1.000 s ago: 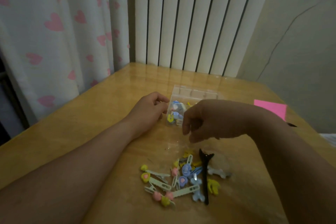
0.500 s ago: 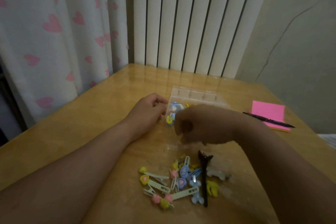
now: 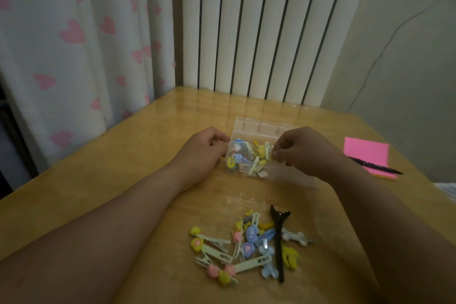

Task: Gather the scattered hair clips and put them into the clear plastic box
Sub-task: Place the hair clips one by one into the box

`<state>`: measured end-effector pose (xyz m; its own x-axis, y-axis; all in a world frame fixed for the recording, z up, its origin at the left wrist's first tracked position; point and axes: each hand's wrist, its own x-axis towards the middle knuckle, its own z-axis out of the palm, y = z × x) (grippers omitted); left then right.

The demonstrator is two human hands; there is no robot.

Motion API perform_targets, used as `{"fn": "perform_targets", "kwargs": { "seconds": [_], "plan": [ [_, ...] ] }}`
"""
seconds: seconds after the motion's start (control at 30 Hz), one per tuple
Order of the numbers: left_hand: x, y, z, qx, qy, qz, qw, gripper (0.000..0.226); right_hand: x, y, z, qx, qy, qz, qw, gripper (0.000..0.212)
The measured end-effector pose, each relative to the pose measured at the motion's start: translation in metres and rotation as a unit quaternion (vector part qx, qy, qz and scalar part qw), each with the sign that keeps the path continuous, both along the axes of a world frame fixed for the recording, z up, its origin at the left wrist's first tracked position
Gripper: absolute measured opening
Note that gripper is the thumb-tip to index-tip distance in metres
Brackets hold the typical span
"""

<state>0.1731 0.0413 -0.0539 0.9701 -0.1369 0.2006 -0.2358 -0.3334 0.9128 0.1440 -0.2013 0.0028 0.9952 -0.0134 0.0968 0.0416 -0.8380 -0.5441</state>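
The clear plastic box (image 3: 256, 126) stands open mid-table, with several pastel hair clips (image 3: 246, 158) inside. My left hand (image 3: 202, 153) grips the box's left side. My right hand (image 3: 301, 153) hovers over the box's right part, its fingertips pinched on a small yellow clip (image 3: 272, 155). Nearer to me lies a loose pile of hair clips (image 3: 237, 249) in yellow, pink, blue and pale green. A long black clip (image 3: 278, 242) lies along the pile's right side, with a silver-white clip (image 3: 296, 237) beside it.
A pink sticky-note pad (image 3: 365, 153) with a black pen (image 3: 377, 168) across it lies at the right edge of the wooden table (image 3: 111, 180). A white radiator (image 3: 266, 32) and a heart-print curtain (image 3: 69, 44) stand behind the table.
My right hand has moved from above the pile up and back to the box, with a yellow clip pinched in its fingers. The left hand has stayed at the box.
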Motion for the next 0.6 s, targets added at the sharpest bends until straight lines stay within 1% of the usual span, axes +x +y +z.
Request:
{"fn": "perform_targets", "kwargs": {
  "seconds": [0.3,0.53,0.6],
  "plan": [
    [0.001,-0.001,-0.001,0.003,-0.007,0.004,1.000,0.014,0.000,0.006,-0.005,-0.025,0.062,-0.010,0.998,0.010],
    [0.003,-0.001,-0.002,0.002,-0.008,0.000,1.000,0.015,0.000,0.011,-0.008,-0.020,0.029,0.021,0.999,0.011],
    [0.003,0.000,-0.002,0.002,-0.008,0.000,1.000,0.014,0.001,0.011,-0.009,-0.040,0.009,0.027,0.999,0.011]
  ]
}}
